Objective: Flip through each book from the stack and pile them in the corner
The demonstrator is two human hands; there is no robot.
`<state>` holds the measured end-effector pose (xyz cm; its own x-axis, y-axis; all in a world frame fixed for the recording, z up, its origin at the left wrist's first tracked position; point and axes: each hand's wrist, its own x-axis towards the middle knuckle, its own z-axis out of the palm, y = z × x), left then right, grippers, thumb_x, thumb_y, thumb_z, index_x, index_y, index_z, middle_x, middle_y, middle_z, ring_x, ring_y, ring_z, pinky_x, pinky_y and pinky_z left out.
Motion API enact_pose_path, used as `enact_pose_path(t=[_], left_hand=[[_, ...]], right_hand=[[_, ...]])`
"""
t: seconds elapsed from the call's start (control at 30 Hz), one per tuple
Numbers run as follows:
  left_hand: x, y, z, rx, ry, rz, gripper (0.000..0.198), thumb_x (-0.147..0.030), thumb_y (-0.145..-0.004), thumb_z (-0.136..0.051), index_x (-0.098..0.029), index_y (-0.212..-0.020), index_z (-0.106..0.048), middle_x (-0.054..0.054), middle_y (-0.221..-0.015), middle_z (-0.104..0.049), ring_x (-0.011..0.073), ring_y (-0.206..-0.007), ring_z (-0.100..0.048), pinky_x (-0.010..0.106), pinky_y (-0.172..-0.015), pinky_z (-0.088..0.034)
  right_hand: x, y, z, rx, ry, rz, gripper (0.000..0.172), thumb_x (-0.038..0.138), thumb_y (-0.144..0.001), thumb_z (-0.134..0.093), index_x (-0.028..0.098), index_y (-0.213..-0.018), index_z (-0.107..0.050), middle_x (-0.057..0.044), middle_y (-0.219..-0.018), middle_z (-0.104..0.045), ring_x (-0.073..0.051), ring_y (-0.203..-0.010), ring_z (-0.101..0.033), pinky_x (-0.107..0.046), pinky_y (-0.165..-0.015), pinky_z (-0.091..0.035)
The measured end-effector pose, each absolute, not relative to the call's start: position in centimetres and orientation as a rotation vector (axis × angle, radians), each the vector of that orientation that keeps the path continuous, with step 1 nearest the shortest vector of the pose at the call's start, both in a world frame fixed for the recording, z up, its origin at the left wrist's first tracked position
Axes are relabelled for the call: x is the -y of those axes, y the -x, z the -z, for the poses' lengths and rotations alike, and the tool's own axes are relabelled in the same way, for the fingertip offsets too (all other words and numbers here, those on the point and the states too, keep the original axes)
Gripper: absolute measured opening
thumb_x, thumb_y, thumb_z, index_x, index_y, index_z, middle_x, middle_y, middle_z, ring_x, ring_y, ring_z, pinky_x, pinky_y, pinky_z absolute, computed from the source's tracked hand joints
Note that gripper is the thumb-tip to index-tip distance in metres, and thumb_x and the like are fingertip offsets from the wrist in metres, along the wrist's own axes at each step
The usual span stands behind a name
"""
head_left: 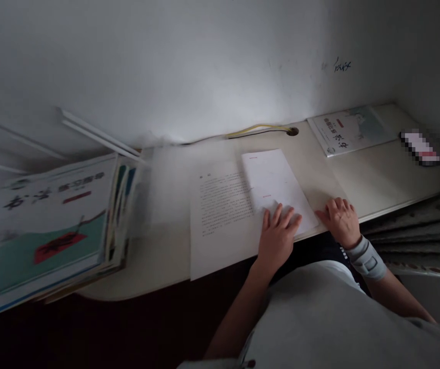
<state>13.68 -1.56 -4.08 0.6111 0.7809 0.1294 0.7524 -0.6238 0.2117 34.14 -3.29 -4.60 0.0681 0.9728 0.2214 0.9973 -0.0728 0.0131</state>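
A white folded sheet or thin booklet (270, 177) with small red print lies on the desk. It partly covers a larger printed page (223, 215) with lines of black text. My left hand (277, 233) rests flat on the lower part of the white piece, fingers spread and pointing away from me. To its right, my right hand (341, 220) sits on the desk's front edge with the fingers bent downward. Its thumb reaches out toward the lower right corner of the white piece, and nothing shows in its grasp. A grey band wraps that wrist.
A stack of books (51, 225) stands at the left end of the desk (158, 256). Toward the back right lies another book (353, 130), with a pixelated phone-like object (421, 147) beside it. A yellow cable (254, 127) runs along the wall to a round hole (293, 131).
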Motion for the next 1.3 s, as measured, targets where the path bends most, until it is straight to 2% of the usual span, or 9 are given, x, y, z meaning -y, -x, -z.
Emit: enact_pose_path(t=[0.27,0.37,0.53,0.67,0.73,0.83,1.0,1.1,1.3], left_hand=[[1.6,-13.7,4.0,-1.292,-2.691,-0.308,0.046,-0.011,-0.084,-0.050,-0.026,-0.126,-0.059,0.004,-0.139,-0.054,0.0316,-0.137,-0.034,0.060,-0.113,-0.022],[1.5,-13.7,4.1,-1.291,-2.692,-0.309,0.046,-0.011,-0.084,-0.051,-0.027,-0.127,-0.059,0.004,-0.138,-0.054,0.0312,-0.138,-0.033,0.060,-0.113,-0.022],[1.5,-13.7,4.2,-1.288,-2.704,-0.311,0.046,-0.011,-0.084,-0.050,-0.027,-0.126,-0.059,0.004,-0.138,-0.054,0.0306,-0.138,-0.033,0.060,-0.113,-0.022],[1.5,-13.8,4.0,-1.294,-2.706,-0.290,0.044,-0.012,-0.086,-0.048,-0.026,-0.126,-0.060,0.004,-0.137,-0.055,0.0316,-0.137,-0.035,0.060,-0.112,-0.024],[1.5,-13.8,3.9,-1.291,-2.711,-0.277,0.042,-0.014,-0.087,-0.048,-0.025,-0.126,-0.060,0.004,-0.138,-0.055,0.0323,-0.136,-0.035,0.060,-0.112,-0.024],[1.5,-13.8,4.0,-1.298,-2.721,-0.265,0.041,-0.015,-0.088,-0.048,-0.026,-0.126,-0.060,0.004,-0.138,-0.054,0.0321,-0.137,-0.035,0.060,-0.112,-0.024],[1.5,-13.6,4.3,-1.308,-2.740,-0.267,0.042,-0.016,-0.087,-0.050,-0.027,-0.126,-0.059,0.005,-0.139,-0.053,0.0323,-0.136,-0.035,0.061,-0.111,-0.024],[1.5,-13.5,4.4,-1.302,-2.746,-0.283,0.044,-0.014,-0.085,-0.051,-0.028,-0.126,-0.059,0.005,-0.139,-0.053,0.0319,-0.137,-0.035,0.061,-0.111,-0.024],[1.5,-13.5,4.1,-1.303,-2.744,-0.258,0.045,-0.013,-0.084,-0.051,-0.028,-0.125,-0.060,0.006,-0.138,-0.054,0.0321,-0.136,-0.037,0.061,-0.110,-0.026]], right_hand=[[2.8,-34.5,5.4,1.987,2.213,0.225,0.019,0.027,-0.095,-0.044,0.017,-0.086,-0.057,-0.008,-0.082,-0.063,-0.020,-0.078,-0.055,-0.031,-0.068,-0.032],[2.8,-34.5,5.6,1.952,2.216,0.210,0.018,0.024,-0.095,-0.043,0.015,-0.098,-0.058,-0.009,-0.087,-0.064,-0.020,-0.078,-0.056,-0.031,-0.069,-0.034],[2.7,-35.0,5.1,1.962,2.230,0.162,0.023,0.032,-0.093,-0.047,0.015,-0.101,-0.059,-0.011,-0.095,-0.061,-0.020,-0.079,-0.057,-0.030,-0.070,-0.039],[-0.3,-36.3,3.3,2.078,2.081,0.100,0.032,0.040,-0.093,-0.047,0.015,-0.110,-0.059,-0.014,-0.109,-0.061,-0.024,-0.095,-0.059,-0.032,-0.078,-0.044],[-3.2,-36.8,2.6,2.129,1.972,0.084,0.041,0.041,-0.095,-0.041,0.013,-0.122,-0.054,-0.017,-0.125,-0.056,-0.026,-0.110,-0.055,-0.034,-0.089,-0.043],[-7.8,-36.8,2.7,2.212,1.959,-0.002,0.059,0.046,-0.095,-0.038,0.004,-0.135,-0.043,-0.022,-0.146,-0.039,-0.028,-0.134,-0.037,-0.038,-0.108,-0.030],[-11.3,-35.6,4.7,2.299,2.087,-0.222,0.079,0.057,-0.091,-0.037,-0.002,-0.143,-0.031,-0.025,-0.153,-0.024,-0.031,-0.143,-0.020,-0.042,-0.114,-0.018],[-11.1,-35.3,5.5,2.284,2.063,-0.223,0.073,0.052,-0.094,-0.034,-0.001,-0.143,-0.031,-0.024,-0.153,-0.023,-0.029,-0.143,-0.019,-0.042,-0.115,-0.018],[-10.9,-35.6,5.9,2.243,1.982,-0.169,0.051,0.031,-0.096,-0.037,0.002,-0.138,-0.042,-0.019,-0.150,-0.034,-0.026,-0.141,-0.028,-0.040,-0.114,-0.022]])
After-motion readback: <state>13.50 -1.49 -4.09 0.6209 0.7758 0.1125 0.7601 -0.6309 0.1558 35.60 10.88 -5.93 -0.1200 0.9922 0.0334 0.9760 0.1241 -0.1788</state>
